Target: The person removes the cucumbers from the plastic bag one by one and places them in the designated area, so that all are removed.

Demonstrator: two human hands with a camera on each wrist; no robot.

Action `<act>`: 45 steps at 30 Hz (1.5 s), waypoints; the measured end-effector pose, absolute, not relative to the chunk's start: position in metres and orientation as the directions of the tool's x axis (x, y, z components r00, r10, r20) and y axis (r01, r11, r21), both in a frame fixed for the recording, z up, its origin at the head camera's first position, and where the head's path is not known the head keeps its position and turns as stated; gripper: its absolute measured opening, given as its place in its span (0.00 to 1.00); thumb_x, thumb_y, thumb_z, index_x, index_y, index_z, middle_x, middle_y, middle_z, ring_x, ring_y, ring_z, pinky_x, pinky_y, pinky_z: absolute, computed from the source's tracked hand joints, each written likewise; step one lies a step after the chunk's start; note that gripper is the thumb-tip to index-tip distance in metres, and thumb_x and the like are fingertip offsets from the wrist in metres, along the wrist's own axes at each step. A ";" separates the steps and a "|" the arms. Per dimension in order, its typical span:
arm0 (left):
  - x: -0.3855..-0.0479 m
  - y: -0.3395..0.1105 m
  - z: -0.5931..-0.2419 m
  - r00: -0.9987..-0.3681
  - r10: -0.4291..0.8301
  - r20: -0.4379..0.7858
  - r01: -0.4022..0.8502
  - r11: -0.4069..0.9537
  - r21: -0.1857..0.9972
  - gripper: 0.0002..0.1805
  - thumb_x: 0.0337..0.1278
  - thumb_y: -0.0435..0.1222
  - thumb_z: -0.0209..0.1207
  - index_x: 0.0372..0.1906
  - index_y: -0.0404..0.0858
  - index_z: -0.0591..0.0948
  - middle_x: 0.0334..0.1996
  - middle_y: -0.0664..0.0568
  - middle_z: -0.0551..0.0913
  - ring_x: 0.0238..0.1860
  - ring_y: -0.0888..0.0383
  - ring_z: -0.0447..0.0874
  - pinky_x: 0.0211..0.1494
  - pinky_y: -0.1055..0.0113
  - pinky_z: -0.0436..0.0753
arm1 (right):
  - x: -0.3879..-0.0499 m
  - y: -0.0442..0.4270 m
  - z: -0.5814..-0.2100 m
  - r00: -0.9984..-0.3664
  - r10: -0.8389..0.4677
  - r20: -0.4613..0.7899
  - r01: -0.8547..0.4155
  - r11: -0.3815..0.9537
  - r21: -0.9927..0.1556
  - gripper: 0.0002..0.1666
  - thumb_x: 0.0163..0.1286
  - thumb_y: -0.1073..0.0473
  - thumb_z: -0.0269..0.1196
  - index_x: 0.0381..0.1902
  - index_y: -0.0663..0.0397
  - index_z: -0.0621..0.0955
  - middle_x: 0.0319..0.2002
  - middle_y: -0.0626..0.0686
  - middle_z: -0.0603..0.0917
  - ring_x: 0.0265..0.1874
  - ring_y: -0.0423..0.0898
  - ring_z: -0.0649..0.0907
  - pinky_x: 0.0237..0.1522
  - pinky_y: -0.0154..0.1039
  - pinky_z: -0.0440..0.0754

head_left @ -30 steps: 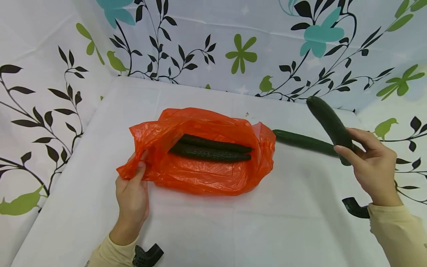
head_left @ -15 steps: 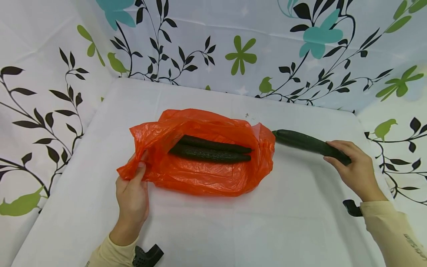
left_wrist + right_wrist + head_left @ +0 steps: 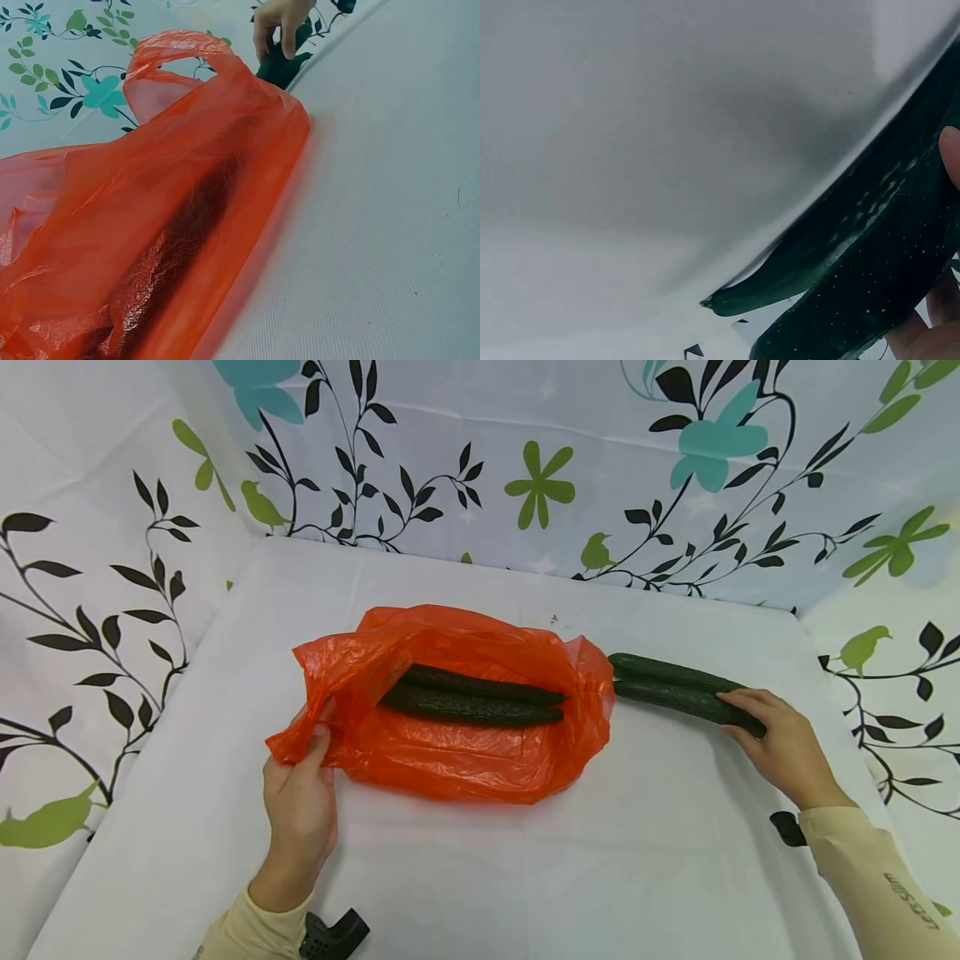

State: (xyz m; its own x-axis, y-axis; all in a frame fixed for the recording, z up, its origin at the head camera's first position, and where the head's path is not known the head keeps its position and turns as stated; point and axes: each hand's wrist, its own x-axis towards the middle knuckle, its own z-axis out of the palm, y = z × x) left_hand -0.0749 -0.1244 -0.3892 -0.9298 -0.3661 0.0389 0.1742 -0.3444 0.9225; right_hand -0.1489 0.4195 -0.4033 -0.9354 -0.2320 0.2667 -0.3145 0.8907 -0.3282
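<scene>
My left hand (image 3: 300, 810) grips the gathered left edge of a thin red plastic bag (image 3: 465, 772), whose mouth faces up. Inside the bag two dark green cucumbers (image 3: 472, 703) lie side by side. At the right of the bag, my right hand (image 3: 783, 747) holds the right end of a cucumber (image 3: 675, 697), thumb on the near side. Just behind that one lies another cucumber (image 3: 675, 670), close alongside it on the table. In the right wrist view both cucumbers (image 3: 840, 315) show, with only parts of the fingers visible. The left fingertips are partly hidden by the plastic.
A white cloth covers the table (image 3: 540, 877). Behind and at the sides hangs a patterned curtain (image 3: 450, 427) with leaves, birds and flowers. A black wrist mount (image 3: 333, 935) sits at the left sleeve.
My right hand has lowered the held cucumber from mid-air, tilted, down beside the one on the table, moving left and nearer. The left hand and bag have hardly moved.
</scene>
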 end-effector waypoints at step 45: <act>-0.073 -0.125 -0.388 -0.926 -0.376 0.028 0.179 -0.374 0.910 0.23 0.80 0.33 0.45 0.72 0.30 0.68 0.68 0.43 0.71 0.70 0.47 0.64 0.72 0.65 0.67 | -0.164 0.355 -0.349 -0.933 -0.230 0.279 -0.317 0.890 -0.327 0.37 0.61 0.56 0.75 0.67 0.59 0.77 0.60 0.62 0.76 0.60 0.65 0.74 0.57 0.68 0.72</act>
State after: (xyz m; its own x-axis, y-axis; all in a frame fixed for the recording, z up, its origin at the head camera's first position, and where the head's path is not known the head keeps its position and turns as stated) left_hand -0.0728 -0.1254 -0.3882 -0.9262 -0.3761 0.0276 0.1790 -0.3740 0.9100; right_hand -0.1636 0.3547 -0.3494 -0.9325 -0.2297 0.2786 -0.3169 0.8904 -0.3266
